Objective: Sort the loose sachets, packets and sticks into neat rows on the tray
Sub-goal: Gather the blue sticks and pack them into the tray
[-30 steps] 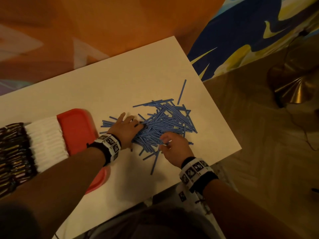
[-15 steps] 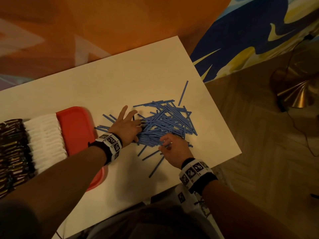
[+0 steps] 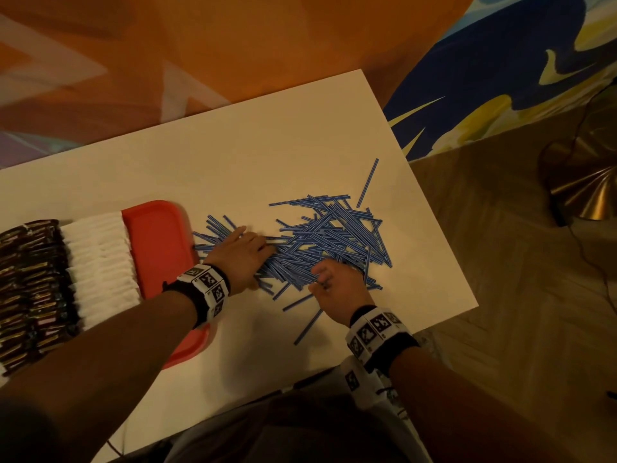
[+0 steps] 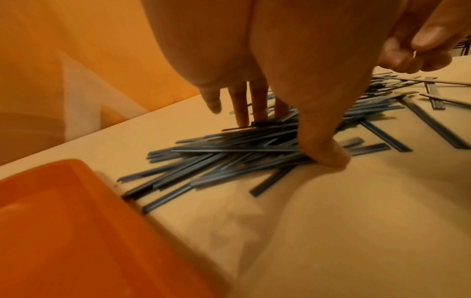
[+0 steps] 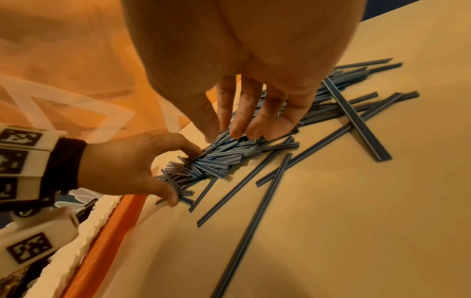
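Note:
A heap of thin blue sticks (image 3: pixel 334 235) lies on the white table, right of the red tray (image 3: pixel 157 242). My left hand (image 3: pixel 257 259) is on the heap's left end. Its fingers sit on the far side of a bunch and its thumb on the near side, squeezing the bunch (image 4: pixel 216 157) between them. That bunch's ends touch the tray's rim (image 4: pixel 122 193). My right hand (image 3: pixel 320 279) is at the heap's near edge, with its fingertips (image 5: pixel 239 131) resting on the sticks (image 5: pixel 224 157). A row of white sachets (image 3: pixel 100 269) and a row of dark packets (image 3: pixel 30 289) fill the tray's left part.
Single sticks lie apart from the heap, one at the far right (image 3: pixel 367 183) and two near the front edge (image 3: pixel 309 327). The table's right edge (image 3: pixel 437 235) is close to the heap. A brass lamp base (image 3: pixel 584 192) stands on the floor beyond it.
My left hand has dragged a bunch of sticks leftward, so their ends now reach the tray. My right hand has stayed at the heap's near edge.

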